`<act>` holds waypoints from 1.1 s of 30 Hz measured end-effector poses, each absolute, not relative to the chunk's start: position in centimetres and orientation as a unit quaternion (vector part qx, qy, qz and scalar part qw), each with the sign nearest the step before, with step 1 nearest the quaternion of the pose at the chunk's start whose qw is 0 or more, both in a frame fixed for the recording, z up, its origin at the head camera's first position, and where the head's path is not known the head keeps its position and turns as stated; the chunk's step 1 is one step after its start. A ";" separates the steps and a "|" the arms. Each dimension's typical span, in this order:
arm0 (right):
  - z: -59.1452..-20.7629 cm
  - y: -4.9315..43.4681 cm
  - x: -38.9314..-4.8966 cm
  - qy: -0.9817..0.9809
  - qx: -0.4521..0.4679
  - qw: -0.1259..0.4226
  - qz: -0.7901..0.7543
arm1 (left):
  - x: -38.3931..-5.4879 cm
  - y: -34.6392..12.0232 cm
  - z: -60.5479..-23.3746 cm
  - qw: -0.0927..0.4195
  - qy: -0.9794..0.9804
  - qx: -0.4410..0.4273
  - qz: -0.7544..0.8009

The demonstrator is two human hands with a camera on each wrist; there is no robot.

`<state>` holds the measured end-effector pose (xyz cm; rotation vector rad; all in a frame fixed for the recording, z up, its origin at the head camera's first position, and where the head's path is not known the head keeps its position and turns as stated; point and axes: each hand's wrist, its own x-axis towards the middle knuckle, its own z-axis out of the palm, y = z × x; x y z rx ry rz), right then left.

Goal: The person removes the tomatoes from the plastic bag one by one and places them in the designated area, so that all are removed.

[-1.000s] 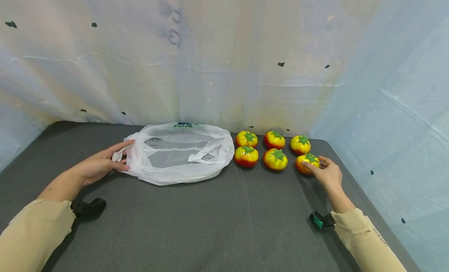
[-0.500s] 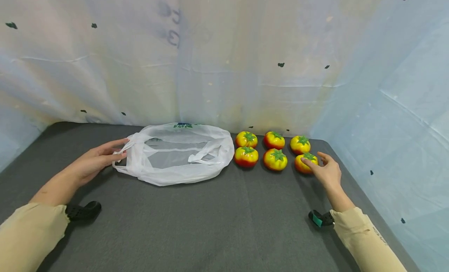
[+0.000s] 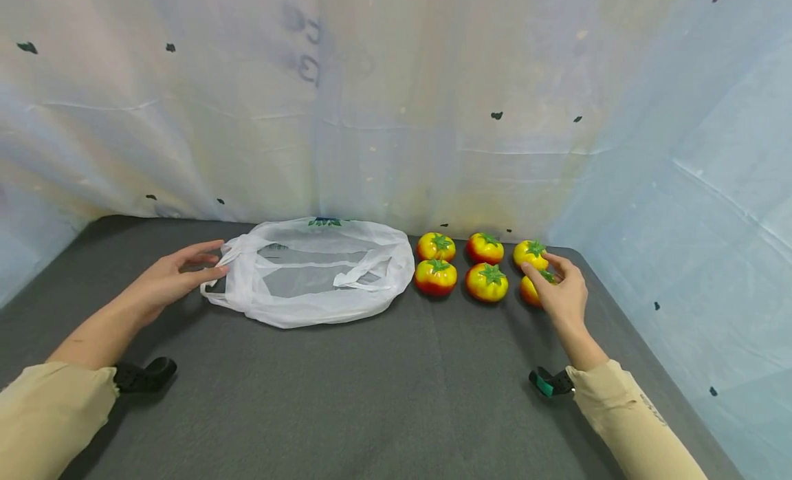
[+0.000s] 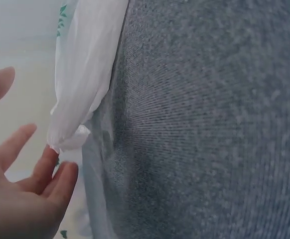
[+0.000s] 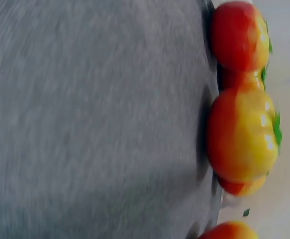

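A white plastic carrier bag (image 3: pixel 315 316) lies on its side, its mouth held wide. My left hand (image 3: pixel 163 284) is at its left end, fingers and thumb spread; in the left wrist view a fingertip (image 4: pixel 48 155) meets the gathered bag handle (image 4: pixel 68 139). Red-and-yellow tomatoes with green tops stand in two rows right of the bag. Over the right-hand pair hovers my right hand (image 3: pixel 569 298), thumb and fingers apart, partly hiding the near tomato (image 3: pixel 530 293); the far tomato (image 3: pixel 526 253) is just beyond the thumb. The right wrist view shows tomatoes (image 5: pixel 242 134) but no fingers.
A dark grey cloth (image 3: pixel 371 397) covers the table. Pale sheeting (image 3: pixel 396 122) rises along its far edge and on the right side (image 3: pixel 711 260). Black straps (image 3: pixel 145 375) are worn on both wrists.
My left hand has let go of the bag handle and drawn back slightly left. The right hand has come off the near right tomato and shifted left and away from me, above it.
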<state>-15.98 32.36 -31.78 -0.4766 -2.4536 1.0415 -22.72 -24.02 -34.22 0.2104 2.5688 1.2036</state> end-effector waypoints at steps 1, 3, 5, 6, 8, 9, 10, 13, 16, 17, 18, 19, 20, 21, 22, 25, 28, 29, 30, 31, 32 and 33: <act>-31.8 32.1 -16.0 -0.885 -0.164 0.220 0.376 | -22.6 -23.9 -34.1 0.145 0.898 0.074 0.408; -31.8 31.5 -16.1 -0.884 -0.147 0.227 0.381 | -22.5 -23.7 -34.0 0.137 0.906 0.082 0.392; -31.8 30.9 -16.2 -0.884 -0.128 0.229 0.387 | -22.3 -23.6 -34.0 0.124 0.913 0.094 0.378; -31.8 30.6 -16.3 -0.884 -0.119 0.228 0.391 | -22.3 -23.5 -33.9 0.112 0.917 0.103 0.369; -31.7 29.9 -16.5 -0.884 -0.103 0.226 0.395 | -22.1 -23.2 -34.0 0.083 0.927 0.116 0.347; -31.8 29.6 -16.6 -0.885 -0.096 0.225 0.396 | -22.0 -23.1 -34.0 0.066 0.932 0.122 0.334; -31.8 29.3 -16.7 -0.886 -0.087 0.225 0.397 | -21.9 -22.9 -34.0 0.048 0.937 0.128 0.323; -32.0 28.5 -17.0 -0.889 -0.066 0.223 0.395 | -21.5 -22.3 -34.3 -0.004 0.944 0.144 0.296; -32.1 27.8 -17.3 -0.889 -0.047 0.220 0.399 | -21.1 -21.7 -34.5 -0.045 0.942 0.165 0.288; -32.1 27.6 -17.3 -0.889 -0.042 0.218 0.400 | -21.0 -21.5 -34.6 -0.055 0.942 0.168 0.284; -32.2 27.3 -17.3 -0.889 -0.040 0.215 0.401 | -20.9 -21.3 -34.6 -0.063 0.942 0.174 0.279; -32.2 27.1 -17.3 -0.890 -0.038 0.212 0.403 | -20.8 -21.1 -34.7 -0.069 0.943 0.177 0.274; -32.2 26.8 -17.3 -0.891 -0.036 0.208 0.403 | -20.8 -20.9 -34.7 -0.071 0.944 0.178 0.268; -32.3 26.6 -17.3 -0.890 -0.035 0.204 0.405 | -20.7 -20.8 -34.7 -0.072 0.946 0.178 0.260; -32.3 26.4 -17.3 -0.890 -0.033 0.201 0.407 | -20.7 -20.7 -34.8 -0.072 0.948 0.178 0.252; -32.4 25.7 -17.3 -0.892 -0.023 0.197 0.407 | -20.5 -20.5 -34.7 -0.065 0.954 0.179 0.233; -32.5 25.0 -17.3 -0.892 -0.008 0.196 0.406 | -20.4 -20.5 -34.7 -0.058 0.957 0.183 0.219; -32.5 24.8 -17.3 -0.894 -0.004 0.195 0.403 | -20.3 -20.5 -34.6 -0.055 0.957 0.186 0.216; -32.5 24.6 -17.3 -0.896 0.000 0.192 0.400 | -20.3 -20.5 -34.6 -0.051 0.957 0.189 0.212; -32.5 24.3 -17.3 -0.898 0.004 0.188 0.397 | -20.3 -20.5 -34.6 -0.047 0.958 0.191 0.208; -32.5 24.1 -17.3 -0.900 0.009 0.186 0.394 | -20.3 -20.4 -34.5 -0.044 0.959 0.194 0.202; -32.5 23.9 -17.3 -0.903 0.015 0.183 0.390 | -20.3 -20.4 -34.5 -0.042 0.960 0.197 0.196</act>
